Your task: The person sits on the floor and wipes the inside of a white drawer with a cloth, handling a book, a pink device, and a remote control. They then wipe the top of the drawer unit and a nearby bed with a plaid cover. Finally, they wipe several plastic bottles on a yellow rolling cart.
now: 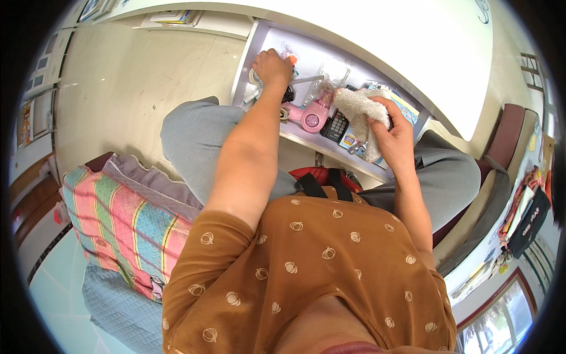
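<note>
A pulled-out drawer (307, 52) of small goods lies before me. Inside its left end is my left hand (272, 67), back upward, beside an orange item (292, 60) and a coiled pale cable (253, 77); its fingertips and anything under them are hidden. My right hand (394, 130) grips a white terry cloth (360, 106) above the drawer's right part. Between the hands are a pink hair dryer (312, 118), a black remote control (337, 125) and a clear plastic package (335, 73). The cloth covers part of the things beneath it.
The white desk top (398, 40) overhangs the drawer's far side. Papers or booklets (177, 17) sit in an open shelf on the left. My knees flank the drawer. A striped cloth (128, 217) drapes a seat at left; a maroon and beige sofa (508, 132) stands at right.
</note>
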The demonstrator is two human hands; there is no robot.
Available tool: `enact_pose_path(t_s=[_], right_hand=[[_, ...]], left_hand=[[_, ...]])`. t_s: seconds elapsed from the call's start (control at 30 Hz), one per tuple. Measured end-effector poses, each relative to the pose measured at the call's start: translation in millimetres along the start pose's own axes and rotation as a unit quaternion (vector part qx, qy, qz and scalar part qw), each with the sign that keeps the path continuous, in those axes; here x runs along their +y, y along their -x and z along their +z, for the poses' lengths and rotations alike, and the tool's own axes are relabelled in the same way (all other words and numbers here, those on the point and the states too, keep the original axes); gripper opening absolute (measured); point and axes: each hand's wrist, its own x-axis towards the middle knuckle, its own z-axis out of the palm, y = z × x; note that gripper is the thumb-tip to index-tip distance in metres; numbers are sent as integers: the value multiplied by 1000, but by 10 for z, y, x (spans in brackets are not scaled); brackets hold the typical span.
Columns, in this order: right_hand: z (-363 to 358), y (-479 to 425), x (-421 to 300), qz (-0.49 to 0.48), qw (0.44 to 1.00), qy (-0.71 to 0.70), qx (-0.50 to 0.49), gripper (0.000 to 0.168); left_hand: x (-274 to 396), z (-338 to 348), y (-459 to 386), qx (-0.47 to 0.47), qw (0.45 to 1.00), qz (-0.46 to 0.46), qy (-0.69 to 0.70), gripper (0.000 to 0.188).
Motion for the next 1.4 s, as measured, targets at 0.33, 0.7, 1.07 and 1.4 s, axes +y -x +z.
enact_pose_path(t_s=[0.33,0.7,1.07,1.4], right_hand=[[-17,-56,-155,-18,999,-27,-4,33],[-87,73,-86,-40,999,2,2,34],[-93,71,-112,-43,999,-15,20,34],[-125,117,-127,-16,990,-132,37,31]], left_hand=[[-283,-80,85,-124,978,71,-152,40],[-38,-438,-19,-223,938,67,-258,50],[-425,-402,-38,-168,980,-12,109,38],[-969,-4,38,-113,986,109,48,34]])
